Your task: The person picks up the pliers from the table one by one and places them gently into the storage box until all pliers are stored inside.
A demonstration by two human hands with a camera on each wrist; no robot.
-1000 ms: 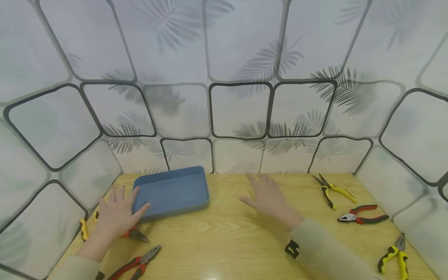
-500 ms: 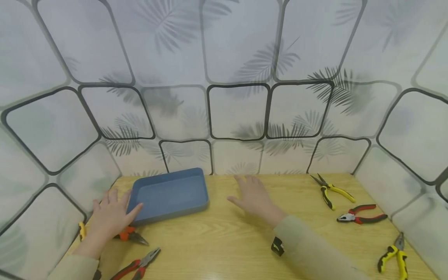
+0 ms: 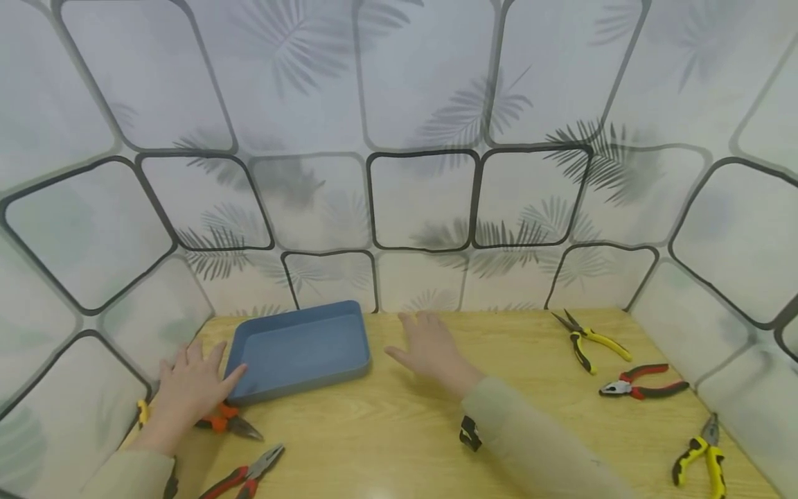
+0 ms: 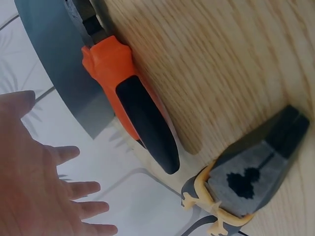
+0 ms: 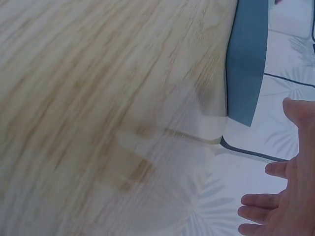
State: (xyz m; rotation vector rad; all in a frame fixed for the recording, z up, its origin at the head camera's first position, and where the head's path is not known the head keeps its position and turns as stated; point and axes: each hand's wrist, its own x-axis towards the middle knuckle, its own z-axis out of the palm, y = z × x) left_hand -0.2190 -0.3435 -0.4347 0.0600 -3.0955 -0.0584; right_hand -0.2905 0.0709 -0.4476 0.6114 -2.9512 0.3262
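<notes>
A shallow blue tray (image 3: 299,381) lies at the back left of the wooden table. My left hand (image 3: 190,388) is at its left side with fingers spread, the thumb overlapping the tray's edge; whether it touches is unclear. To the right of the tray, apart from it, my right hand (image 3: 430,350) hovers with extended fingers and holds nothing. Beneath the left wrist lie orange-and-black pliers (image 3: 227,421), partly hidden by the arm. Their handle (image 4: 142,118) shows plainly in the left wrist view, near the jaws of yellow-trimmed pliers (image 4: 251,177).
Red-and-black pliers (image 3: 252,475) lie at the front left. On the right are yellow needle-nose pliers (image 3: 586,337), red-and-black combination pliers (image 3: 645,388) and yellow-and-black pliers (image 3: 707,450). A patterned wall covering (image 3: 424,201) encloses the table's back and sides.
My right hand has moved left, nearer the tray. The left hand has shifted slightly left and down, showing more of the orange pliers. The head view has drifted a little.
</notes>
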